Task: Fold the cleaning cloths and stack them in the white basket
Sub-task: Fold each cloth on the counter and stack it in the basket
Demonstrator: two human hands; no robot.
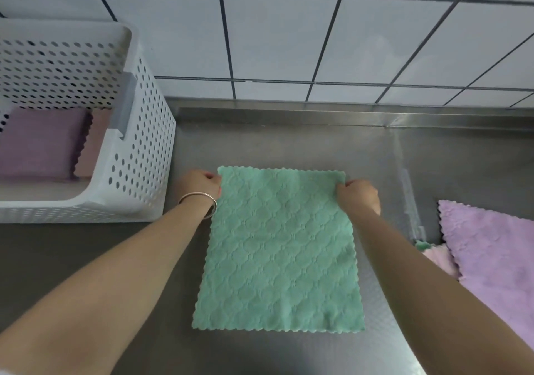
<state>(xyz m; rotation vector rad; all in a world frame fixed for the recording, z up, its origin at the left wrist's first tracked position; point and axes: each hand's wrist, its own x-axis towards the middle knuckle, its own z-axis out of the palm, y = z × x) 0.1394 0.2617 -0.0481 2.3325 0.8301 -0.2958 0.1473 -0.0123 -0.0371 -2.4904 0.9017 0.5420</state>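
- Green cloth (278, 250) lies flat and spread on the steel counter (289, 140), centre of view, scalloped edges square to the person. Laid out full so it can be folded cleanly.
- Left hand (200, 185) pinches the far-left corner, right hand (358, 195) pinches the far-right corner; both closed on the cloth, set apart by the cloth's width. Holding both far corners keeps the edge taut and straight, likely to bring it toward the near edge for the first half-fold.
- Near edge rests free on the counter, acts as the line to match.
- Silver bangle (199, 201) on left wrist, just touching the cloth's left edge.
- White basket (144, 143) sits far-left, just beside the cloth, open top up. Close so a folded piece drops in with a short move.
- Inside it: a folded purple cloth (40, 140) lying on a pinkish one (95, 143), so the stack has started.
- Right side: unfolded lilac cloth (497, 259) over a pale pink one (436, 256), a green bit showing beneath; pile waiting within right-hand reach.
- Judgement: green cloth not yet folded; several left.
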